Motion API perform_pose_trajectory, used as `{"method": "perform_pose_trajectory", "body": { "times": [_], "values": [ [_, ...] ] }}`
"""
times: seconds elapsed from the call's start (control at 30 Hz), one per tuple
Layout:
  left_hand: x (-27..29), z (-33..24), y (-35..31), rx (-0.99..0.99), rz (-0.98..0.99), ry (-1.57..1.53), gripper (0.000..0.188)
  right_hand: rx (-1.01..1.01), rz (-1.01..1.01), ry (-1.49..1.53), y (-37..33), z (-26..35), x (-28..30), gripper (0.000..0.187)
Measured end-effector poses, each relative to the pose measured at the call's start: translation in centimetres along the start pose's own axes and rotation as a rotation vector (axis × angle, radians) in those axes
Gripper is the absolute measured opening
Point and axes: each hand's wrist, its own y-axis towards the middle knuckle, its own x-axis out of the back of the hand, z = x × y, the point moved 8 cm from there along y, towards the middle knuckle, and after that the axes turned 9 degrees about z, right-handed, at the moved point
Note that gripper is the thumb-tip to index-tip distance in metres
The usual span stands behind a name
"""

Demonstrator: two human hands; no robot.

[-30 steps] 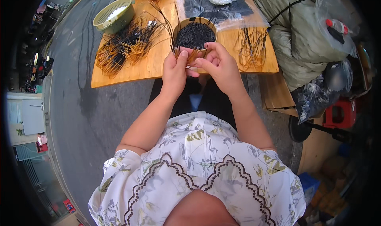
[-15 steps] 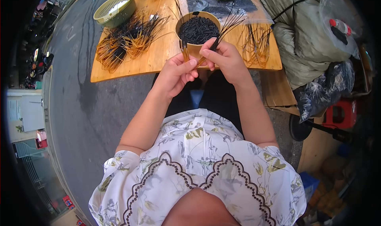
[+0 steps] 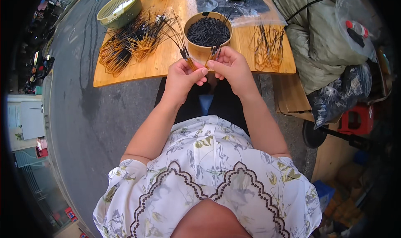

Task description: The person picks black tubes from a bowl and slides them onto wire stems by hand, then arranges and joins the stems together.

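My left hand (image 3: 182, 78) is closed with thumb and fingers around a bunch of thin black-and-orange wires (image 3: 184, 53), whose loose ends fan up and left. Close beside it, my right hand (image 3: 232, 70) pinches another bunch of wires with black sleeves (image 3: 215, 51), standing almost upright. The fingertips nearly meet, and whether the two bunches join between them is hidden. Just beyond the hands stands a round tan bowl (image 3: 195, 46) full of short black tubes (image 3: 207, 31).
On the wooden table (image 3: 167, 67), a heap of wires (image 3: 131, 48) lies left and a smaller spread (image 3: 268, 48) right. A green basket (image 3: 120, 10) stands far left; a plastic sheet (image 3: 246, 6) with black pieces lies behind. Large sacks (image 3: 311, 50) crowd the right side.
The left bunch has swung to lean left. The right bunch, which fanned out to the right, now stands more upright in front of the bowl. Both hands remain close together.
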Motion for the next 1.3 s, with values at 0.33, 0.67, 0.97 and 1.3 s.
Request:
{"method": "perform_pose_trajectory", "body": {
  "times": [0.33,0.67,0.97,1.3],
  "values": [
    [0.5,0.1,-0.5,-0.005,-0.046,0.068,0.01,0.037,-0.032,0.167,-0.8,-1.1,0.8,0.009],
    [0.1,-0.4,-0.4,0.007,-0.04,0.065,0.015,0.051,-0.128,0.177,-1.0,-0.5,2.4,0.01],
    [-0.5,-0.5,-0.4,-0.001,-0.03,0.096,0.009,0.003,-0.071,0.028,-1.3,-1.0,2.9,0.011],
    [-0.5,-0.2,-0.1,0.022,-0.025,0.059,0.016,0.001,-0.069,-0.001,-1.3,-0.4,3.8,0.009]
  ]
}}
